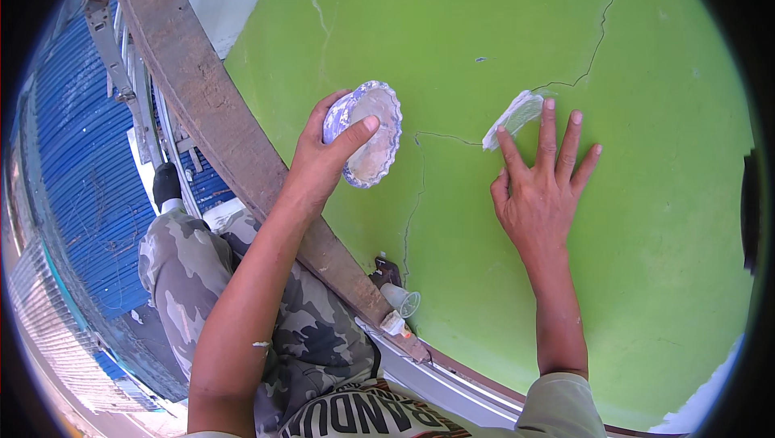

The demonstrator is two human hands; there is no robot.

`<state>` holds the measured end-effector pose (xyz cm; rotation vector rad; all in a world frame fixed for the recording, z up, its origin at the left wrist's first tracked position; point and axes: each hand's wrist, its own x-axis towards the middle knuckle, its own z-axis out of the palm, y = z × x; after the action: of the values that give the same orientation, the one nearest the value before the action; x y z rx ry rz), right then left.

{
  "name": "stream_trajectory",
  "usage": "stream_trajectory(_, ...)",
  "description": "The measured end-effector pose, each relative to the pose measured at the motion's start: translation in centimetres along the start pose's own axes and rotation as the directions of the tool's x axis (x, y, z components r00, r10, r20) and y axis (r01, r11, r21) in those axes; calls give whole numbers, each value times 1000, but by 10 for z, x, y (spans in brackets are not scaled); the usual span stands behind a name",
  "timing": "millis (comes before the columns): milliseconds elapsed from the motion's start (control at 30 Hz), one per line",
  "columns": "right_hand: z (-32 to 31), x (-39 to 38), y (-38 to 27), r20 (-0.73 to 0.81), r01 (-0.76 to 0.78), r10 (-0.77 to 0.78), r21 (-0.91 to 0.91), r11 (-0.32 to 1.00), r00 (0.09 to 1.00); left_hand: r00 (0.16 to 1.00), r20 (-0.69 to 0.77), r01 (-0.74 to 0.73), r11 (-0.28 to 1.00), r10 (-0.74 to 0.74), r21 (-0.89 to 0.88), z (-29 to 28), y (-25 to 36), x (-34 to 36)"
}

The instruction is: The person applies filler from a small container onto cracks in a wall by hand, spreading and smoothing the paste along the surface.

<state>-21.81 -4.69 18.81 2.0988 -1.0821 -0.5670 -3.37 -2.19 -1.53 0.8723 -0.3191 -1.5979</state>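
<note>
My left hand (327, 151) grips a small purple-and-white bowl (379, 143) with a scalloped rim, its thumb over the edge and inside. Whitish paste coats the bowl's inner side, which is tilted toward the right. On the green wall (646, 212), my right hand (539, 176) is spread out, fingers stretched and apart. Its index and middle fingertips touch or nearly touch a wet-looking white smear of paste (508, 119). A thin dark crack (601, 34) runs from that smear toward the upper right, and another crack (448, 136) extends left from it.
A long wooden plank (206, 87) runs diagonally along the wall, with a clear plastic cup (401, 299) and a small white container (395, 324) near its lower end. My camouflage-clad leg (186, 260) is left of the plank. Blue corrugated roofing (77, 188) lies below.
</note>
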Motion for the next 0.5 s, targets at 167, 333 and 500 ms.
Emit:
stream_trajectory(167, 5, 9, 1, -96, -24, 21, -38, 999, 995, 1000, -9, 0, 1000, 0, -23, -4, -3, 1)
stream_trajectory(333, 13, -12, -3, -35, 26, -25, 20, 999, 999, 1000, 0, -4, 1000, 4, -3, 0, 3, -2)
stream_trajectory(500, 8, -5, -7, -47, -36, 35, -36, 999, 998, 1000, 6, 16, 1000, -16, 9, -2, 4, -3)
